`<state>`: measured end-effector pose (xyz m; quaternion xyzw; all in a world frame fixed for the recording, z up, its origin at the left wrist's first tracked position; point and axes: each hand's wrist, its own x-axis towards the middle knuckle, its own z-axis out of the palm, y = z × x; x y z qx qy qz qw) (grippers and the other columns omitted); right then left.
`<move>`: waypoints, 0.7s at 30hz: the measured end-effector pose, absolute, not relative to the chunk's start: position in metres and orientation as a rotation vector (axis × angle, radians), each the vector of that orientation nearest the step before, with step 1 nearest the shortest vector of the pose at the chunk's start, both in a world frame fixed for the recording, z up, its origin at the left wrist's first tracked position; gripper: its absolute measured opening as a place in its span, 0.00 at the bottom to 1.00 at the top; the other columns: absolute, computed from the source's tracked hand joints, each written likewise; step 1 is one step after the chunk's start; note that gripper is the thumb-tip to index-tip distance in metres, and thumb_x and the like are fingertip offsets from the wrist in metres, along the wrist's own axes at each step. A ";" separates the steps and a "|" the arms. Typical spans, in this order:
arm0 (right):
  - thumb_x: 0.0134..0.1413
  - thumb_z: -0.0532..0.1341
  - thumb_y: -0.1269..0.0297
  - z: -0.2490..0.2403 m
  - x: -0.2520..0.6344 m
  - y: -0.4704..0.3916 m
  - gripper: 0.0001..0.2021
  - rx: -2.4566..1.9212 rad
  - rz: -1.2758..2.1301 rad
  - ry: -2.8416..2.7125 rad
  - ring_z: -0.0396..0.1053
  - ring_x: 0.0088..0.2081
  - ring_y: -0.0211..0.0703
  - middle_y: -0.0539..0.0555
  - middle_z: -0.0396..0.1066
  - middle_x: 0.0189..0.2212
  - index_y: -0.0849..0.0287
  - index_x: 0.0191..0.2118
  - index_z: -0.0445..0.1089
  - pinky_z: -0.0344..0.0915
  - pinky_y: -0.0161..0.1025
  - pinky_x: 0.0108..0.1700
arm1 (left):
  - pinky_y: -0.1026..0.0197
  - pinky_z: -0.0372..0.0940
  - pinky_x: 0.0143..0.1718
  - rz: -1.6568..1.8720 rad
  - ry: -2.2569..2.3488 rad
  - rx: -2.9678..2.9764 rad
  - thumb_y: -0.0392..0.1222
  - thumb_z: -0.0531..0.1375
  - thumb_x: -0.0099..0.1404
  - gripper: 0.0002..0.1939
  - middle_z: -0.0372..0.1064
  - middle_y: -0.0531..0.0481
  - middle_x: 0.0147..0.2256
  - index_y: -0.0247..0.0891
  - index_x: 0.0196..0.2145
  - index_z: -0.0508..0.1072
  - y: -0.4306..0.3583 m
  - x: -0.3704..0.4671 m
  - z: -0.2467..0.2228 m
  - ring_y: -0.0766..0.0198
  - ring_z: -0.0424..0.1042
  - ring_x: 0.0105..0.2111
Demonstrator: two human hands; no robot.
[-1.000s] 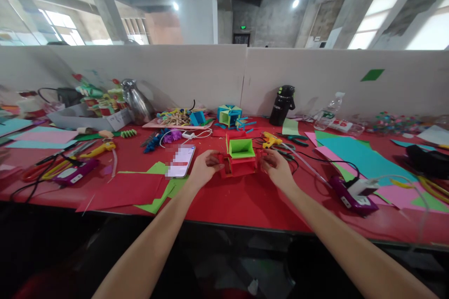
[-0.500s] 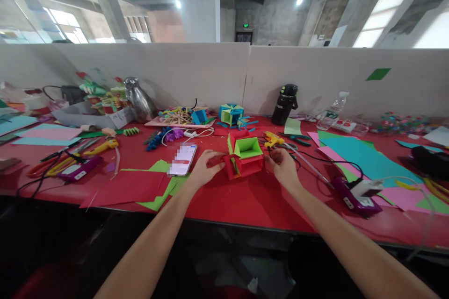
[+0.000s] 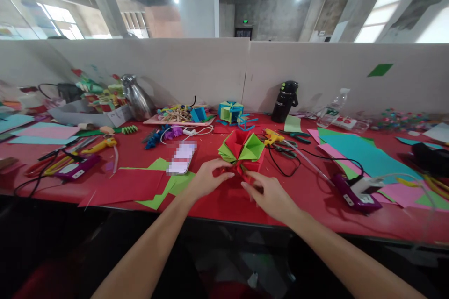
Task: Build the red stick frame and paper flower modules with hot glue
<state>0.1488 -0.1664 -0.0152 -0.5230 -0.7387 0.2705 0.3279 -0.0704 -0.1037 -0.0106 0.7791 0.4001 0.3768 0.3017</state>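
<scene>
A folded paper piece with red and green sections (image 3: 251,148) stands on the red table in front of me. My left hand (image 3: 214,176) is at its lower left, thumb and fingers curved round a red part at its near edge. Close by, my right hand (image 3: 264,192) has its fingertips at the same near side, on a red strip or flap. The exact contact of the fingertips is partly hidden by the red paper against the red table. A blue and green paper piece (image 3: 230,112) of similar shape stands behind.
Left of my hands lie a phone (image 3: 182,158) and red sheets (image 3: 136,187). A yellow glue gun (image 3: 273,137), black cable and pliers lie to the right, near a purple power strip (image 3: 355,195). A black bottle (image 3: 285,102) stands at the back.
The red and green piece has turned, showing its folded compartments fanned out. My right hand has moved left and nearer, beside my left hand, which has shifted slightly right.
</scene>
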 end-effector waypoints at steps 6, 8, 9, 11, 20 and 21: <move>0.64 0.55 0.53 -0.025 0.148 -0.149 0.19 -1.313 0.783 -1.834 0.71 0.19 0.43 0.50 0.73 0.21 0.58 0.53 0.69 0.65 0.38 0.27 | 0.57 0.68 0.46 1.051 1.064 2.084 0.48 0.64 0.63 0.11 0.78 0.47 0.40 0.42 0.41 0.79 -0.109 -0.061 -0.014 0.56 0.76 0.41; 0.64 0.55 0.53 -0.023 0.148 -0.147 0.16 -1.274 0.821 -1.821 0.70 0.19 0.42 0.48 0.73 0.20 0.56 0.50 0.70 0.64 0.37 0.26 | 0.57 0.68 0.45 1.067 1.062 2.096 0.48 0.64 0.62 0.11 0.78 0.47 0.39 0.42 0.41 0.79 -0.109 -0.059 -0.014 0.56 0.75 0.40; 0.64 0.55 0.54 -0.022 0.148 -0.147 0.15 -1.258 0.833 -1.821 0.70 0.18 0.42 0.48 0.72 0.20 0.56 0.48 0.70 0.64 0.37 0.26 | 0.57 0.68 0.45 1.071 1.061 2.103 0.48 0.65 0.62 0.11 0.78 0.47 0.39 0.42 0.41 0.79 -0.109 -0.058 -0.015 0.57 0.75 0.40; 0.64 0.55 0.54 -0.022 0.147 -0.147 0.14 -1.240 0.847 -1.822 0.69 0.19 0.42 0.47 0.72 0.19 0.55 0.47 0.70 0.64 0.37 0.27 | 0.57 0.68 0.45 1.080 1.065 2.116 0.48 0.64 0.62 0.11 0.78 0.47 0.39 0.42 0.40 0.79 -0.109 -0.057 -0.016 0.57 0.75 0.40; 0.64 0.56 0.55 -0.026 0.150 -0.145 0.13 -1.229 0.878 -1.796 0.69 0.20 0.41 0.48 0.72 0.21 0.56 0.46 0.70 0.64 0.37 0.27 | 0.58 0.68 0.45 1.093 1.063 2.137 0.47 0.64 0.63 0.11 0.77 0.47 0.40 0.42 0.41 0.78 -0.109 -0.053 -0.019 0.58 0.75 0.40; 0.63 0.56 0.55 -0.027 0.150 -0.144 0.13 -1.227 0.874 -1.793 0.69 0.20 0.41 0.48 0.72 0.21 0.56 0.46 0.70 0.64 0.37 0.27 | 0.58 0.68 0.45 1.093 1.060 2.134 0.47 0.64 0.63 0.11 0.77 0.47 0.40 0.42 0.41 0.78 -0.108 -0.053 -0.020 0.58 0.75 0.40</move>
